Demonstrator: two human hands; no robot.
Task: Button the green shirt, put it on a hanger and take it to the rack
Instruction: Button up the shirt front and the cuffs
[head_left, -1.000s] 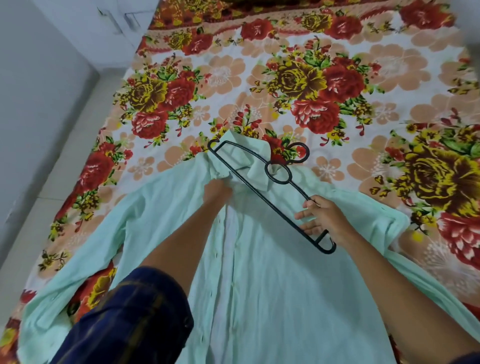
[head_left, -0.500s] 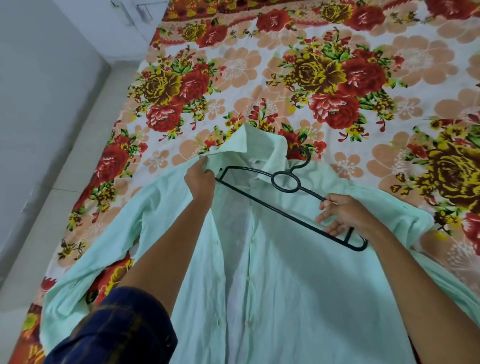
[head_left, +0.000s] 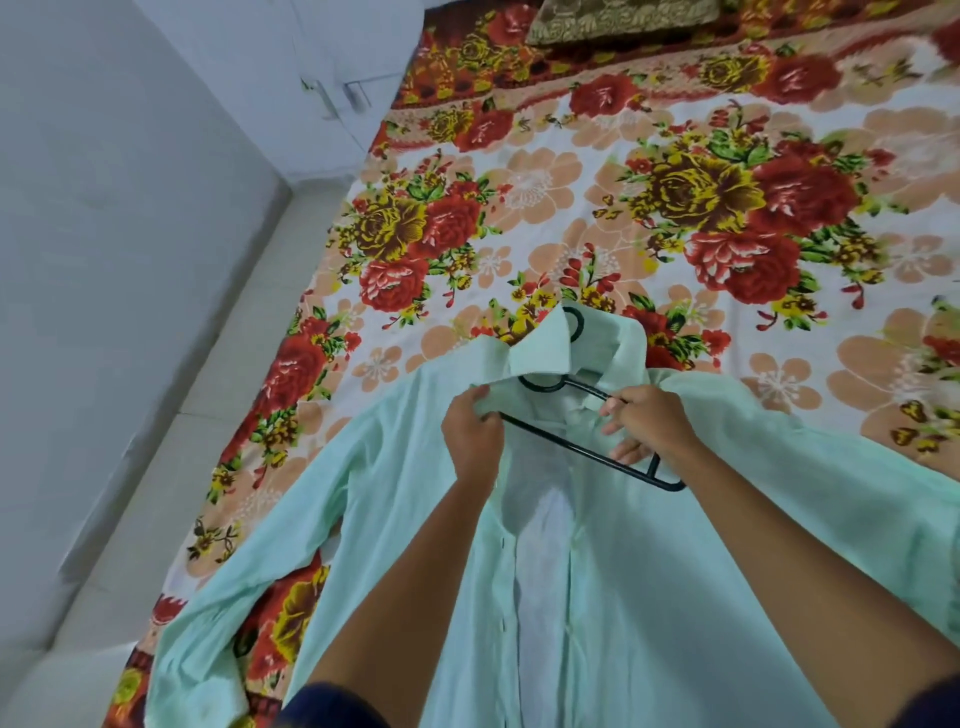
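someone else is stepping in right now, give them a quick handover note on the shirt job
Left hand: pinching the shirt fabric by the collar.
Right hand: gripping the hanger bar.
Shirt lies on the bed, front gaping open at the top; the hanger's hook pokes out at the collar, its right end is outside the shirt.
Left to do: seat the right shoulder, finish any open buttons, carry it to the rack.

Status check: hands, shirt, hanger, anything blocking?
Left hand gripping shirt by the collar. Right hand on black hanger, hook poking out at collar, right end outside shirt. Front looks open. Nothing blocking on bed.
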